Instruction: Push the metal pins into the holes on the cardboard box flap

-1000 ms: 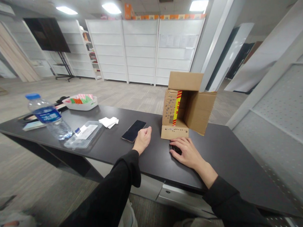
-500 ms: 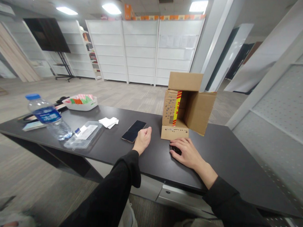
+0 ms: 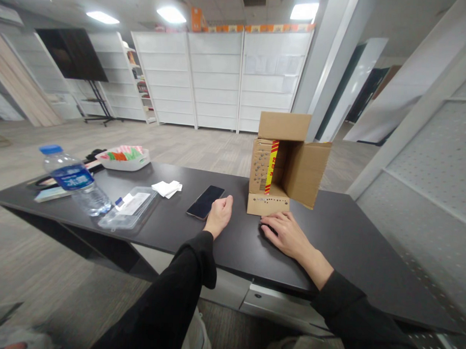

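My left hand [image 3: 218, 216] rests on the dark table as a loose fist, with nothing showing in it. Just to its left lies a black smartphone [image 3: 205, 202], screen up, its lower right corner close to the knuckles. My right hand [image 3: 286, 233] is curled palm down over a small black object [image 3: 270, 230]. Thumb and fingers cover most of that object, so its kind does not show. Behind the right hand stands an open cardboard box [image 3: 260, 165] on its side, flaps spread, with yellow and red tape. Its bottom flap [image 3: 268, 205] reaches down near the fingertips.
On the left of the table [image 3: 172, 175] are a water bottle [image 3: 74, 181], a clear plastic case [image 3: 130, 209], folded white tissue [image 3: 167, 188] and a white tray [image 3: 126, 163] of colourful packets. A perforated panel [image 3: 439, 166] rises at the right.
My right thumb and fingers have closed further over the black object, which shows less than before. My left hand stays where it was.
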Action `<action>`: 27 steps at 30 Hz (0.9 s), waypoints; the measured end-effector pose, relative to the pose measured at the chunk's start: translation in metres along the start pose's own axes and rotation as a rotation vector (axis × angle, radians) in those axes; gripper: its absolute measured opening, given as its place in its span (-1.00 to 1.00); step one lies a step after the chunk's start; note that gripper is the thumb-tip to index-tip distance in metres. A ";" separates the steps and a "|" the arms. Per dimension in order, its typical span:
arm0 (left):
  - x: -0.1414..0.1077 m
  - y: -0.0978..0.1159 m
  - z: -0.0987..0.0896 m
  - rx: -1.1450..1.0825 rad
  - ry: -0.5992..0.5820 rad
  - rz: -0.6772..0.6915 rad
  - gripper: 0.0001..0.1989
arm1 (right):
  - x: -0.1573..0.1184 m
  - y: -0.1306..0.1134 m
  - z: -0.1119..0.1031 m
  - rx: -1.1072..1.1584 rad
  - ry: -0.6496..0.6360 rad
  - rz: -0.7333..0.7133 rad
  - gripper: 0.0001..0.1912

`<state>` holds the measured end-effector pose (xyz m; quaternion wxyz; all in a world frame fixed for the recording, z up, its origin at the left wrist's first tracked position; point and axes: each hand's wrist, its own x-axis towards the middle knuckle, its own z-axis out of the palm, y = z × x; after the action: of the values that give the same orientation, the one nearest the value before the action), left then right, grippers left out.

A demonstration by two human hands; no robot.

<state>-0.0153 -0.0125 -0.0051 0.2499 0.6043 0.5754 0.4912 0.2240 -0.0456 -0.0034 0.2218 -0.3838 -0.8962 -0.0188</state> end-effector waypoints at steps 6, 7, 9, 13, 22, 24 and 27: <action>-0.001 0.001 0.000 0.004 -0.007 -0.004 -0.53 | 0.002 0.002 -0.001 -0.042 0.030 -0.006 -0.68; -0.001 0.002 0.000 0.004 -0.009 -0.004 -0.53 | 0.003 0.002 0.000 -0.054 0.031 -0.003 -0.66; -0.001 0.002 0.000 0.004 -0.011 -0.002 -0.53 | 0.003 0.004 0.001 -0.073 0.033 0.014 -0.63; -0.001 0.001 -0.001 0.005 -0.011 -0.003 -0.53 | 0.006 0.010 0.003 -0.042 0.090 0.067 -0.60; 0.000 -0.003 0.001 0.014 -0.018 0.009 -0.53 | 0.025 0.026 0.006 0.126 0.444 0.256 -0.62; 0.000 -0.002 0.001 0.017 -0.016 0.006 -0.53 | 0.030 0.027 0.008 0.134 0.472 0.292 -0.61; -0.001 -0.001 0.000 0.018 -0.015 -0.002 -0.53 | 0.035 0.028 0.011 0.095 0.498 0.321 -0.61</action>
<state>-0.0152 -0.0131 -0.0062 0.2491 0.6095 0.5788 0.4811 0.2177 0.0005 -0.0030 0.4526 -0.4936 -0.7418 -0.0350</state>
